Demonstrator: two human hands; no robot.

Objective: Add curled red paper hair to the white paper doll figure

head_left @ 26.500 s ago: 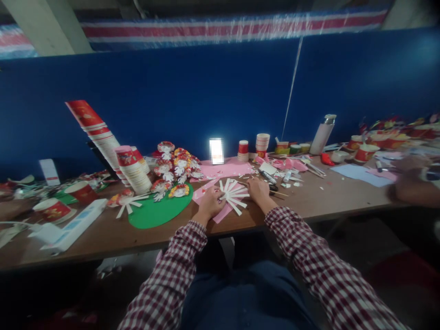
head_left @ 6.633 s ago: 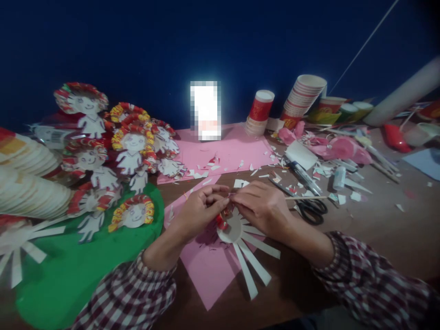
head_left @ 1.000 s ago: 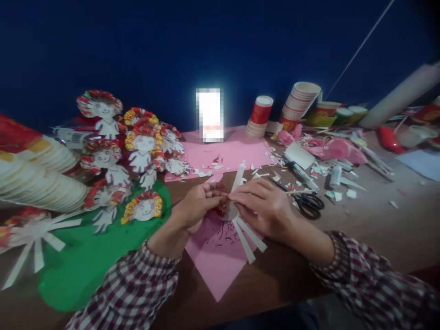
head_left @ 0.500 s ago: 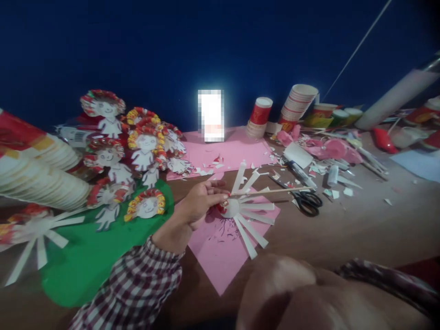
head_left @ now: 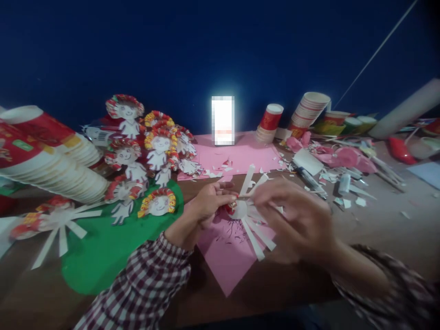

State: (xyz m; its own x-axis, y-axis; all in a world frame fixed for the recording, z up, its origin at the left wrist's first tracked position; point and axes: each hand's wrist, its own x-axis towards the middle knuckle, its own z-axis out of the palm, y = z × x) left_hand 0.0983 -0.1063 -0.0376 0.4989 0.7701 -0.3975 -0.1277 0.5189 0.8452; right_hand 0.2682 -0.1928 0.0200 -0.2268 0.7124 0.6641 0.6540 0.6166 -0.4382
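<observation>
The brown table [head_left: 378, 224] carries everything. Between eight and nine o'clock spreads a green sheet [head_left: 113, 259]; nearer ten lean stacked paper cups [head_left: 68, 169], perhaps kept aside for elbow room. A pink sheet [head_left: 225, 270] points a corner at six, maybe shielding the wood from dark flecks [head_left: 229, 230]. The right hand [head_left: 297, 215], at three, is blurred; I can't tell whether its bunched fingers grip anything. The left hand [head_left: 213, 206], at nine, pinches the fanned paper cup [head_left: 240, 210] by its red curled edge over the pink sheet, seemingly steadying it. Between them shows what looks like a thin stick [head_left: 245, 197].
</observation>
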